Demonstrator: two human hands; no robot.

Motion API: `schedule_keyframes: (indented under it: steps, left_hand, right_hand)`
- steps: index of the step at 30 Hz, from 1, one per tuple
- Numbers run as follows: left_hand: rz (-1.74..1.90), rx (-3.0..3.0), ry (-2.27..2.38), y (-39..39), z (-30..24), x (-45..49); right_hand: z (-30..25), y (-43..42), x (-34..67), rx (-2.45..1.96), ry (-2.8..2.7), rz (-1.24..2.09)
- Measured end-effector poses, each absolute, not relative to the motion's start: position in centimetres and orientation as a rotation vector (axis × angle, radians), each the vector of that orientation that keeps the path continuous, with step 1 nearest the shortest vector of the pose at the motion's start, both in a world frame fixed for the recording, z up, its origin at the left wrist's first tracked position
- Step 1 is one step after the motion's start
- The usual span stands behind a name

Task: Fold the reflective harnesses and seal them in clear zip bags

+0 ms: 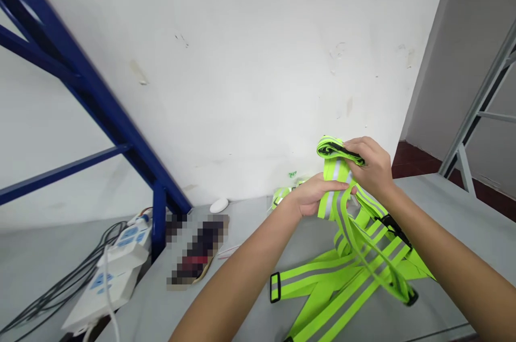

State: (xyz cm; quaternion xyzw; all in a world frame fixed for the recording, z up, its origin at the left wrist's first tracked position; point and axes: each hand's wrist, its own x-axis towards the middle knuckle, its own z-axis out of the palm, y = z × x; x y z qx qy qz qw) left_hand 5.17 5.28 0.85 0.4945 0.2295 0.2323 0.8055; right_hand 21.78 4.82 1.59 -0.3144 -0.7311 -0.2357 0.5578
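Neon yellow-green reflective straps with grey stripes hang between my two hands. My right hand [373, 164] is closed on a rolled-up part of the reflective strap [330, 145], held above the table. Lower and to the left, my left hand [312, 195] pinches a flat length of the same strap between thumb and fingers. Below them, a tangle of loose reflective straps [342, 272] with black buckles [275, 287] spreads over the grey table. Behind my left hand lies a small folded bundle of reflective strap [281, 195], partly hidden.
A grey table [250, 304] meets a scuffed white wall [250, 78]. At left stand a blue metal frame [100, 89], white power strips [121, 261] and black cables [68, 283]. A white round object [219, 205] and a pixelated item [197, 250] lie nearby. A grey metal frame [463, 132] is at right.
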Motion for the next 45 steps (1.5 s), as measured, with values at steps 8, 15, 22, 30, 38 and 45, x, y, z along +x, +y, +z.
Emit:
schedule_keyframes:
  steps: [8,15,22,30,38,45]
  left_hand:
    - [0.742,1.195,0.589,0.3,2.5,5.1]
    - [0.858,1.078,0.539,-1.7,2.3,5.4]
    - [0.859,1.004,0.605,-0.7,1.6,5.1]
    - [0.89,0.878,0.756,0.7,0.0,6.0]
    - [0.9,0.856,0.774,2.2,-2.3,7.1]
    - [0.86,0.986,0.705,2.4,-2.4,6.5]
  right_hand:
    - [1.3,1.5,22.5,-0.56,-1.946,-0.774]
    - [2.6,-0.7,22.5,-0.559,-2.081,-0.707]
    - [2.3,-1.8,22.9,-0.65,-2.263,-0.293]
    - [-0.2,-0.5,22.5,-0.727,-2.029,0.13]
    - [-2.4,0.9,22.0,-0.966,-1.599,0.318]
    - [-1.7,1.5,23.2,-1.091,-1.59,0.72]
